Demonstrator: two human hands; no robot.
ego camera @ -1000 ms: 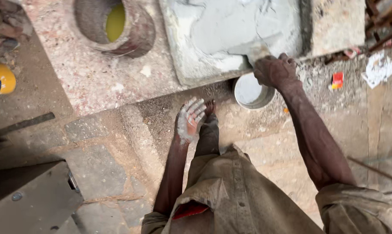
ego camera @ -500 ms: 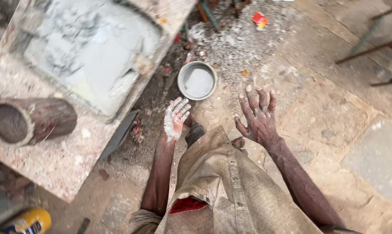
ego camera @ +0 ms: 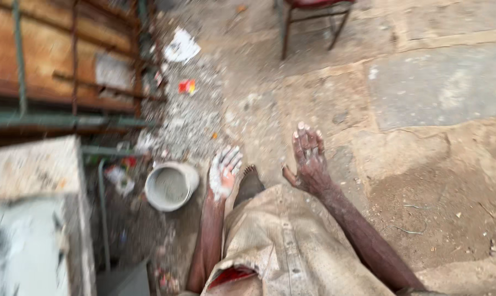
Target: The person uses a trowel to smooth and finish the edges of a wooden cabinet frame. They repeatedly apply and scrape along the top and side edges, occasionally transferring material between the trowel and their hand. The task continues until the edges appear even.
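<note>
My left hand (ego camera: 224, 171) hangs open, its palm and fingers coated in white paste, holding nothing. It is just right of a round white bowl (ego camera: 170, 186) of grey-white paste that stands on the ground. My right hand (ego camera: 308, 160) is open too, fingers spread, empty, with faint white smears, held out over the stone paving. A bare foot (ego camera: 249, 182) shows between the two hands, above my beige trousers (ego camera: 281, 246).
A stone slab table (ego camera: 34, 208) smeared with grey paste fills the lower left. Rusty metal bars and a green frame (ego camera: 67, 118) lie behind it. Rubble and scraps of litter (ego camera: 187, 87) cover the ground. Metal chair legs (ego camera: 313, 24) stand at the top.
The view has swung right, away from the slab and the metal cylinder. My right hand left the slab and now hangs open and empty; my left hand stays open beside the bowl.
</note>
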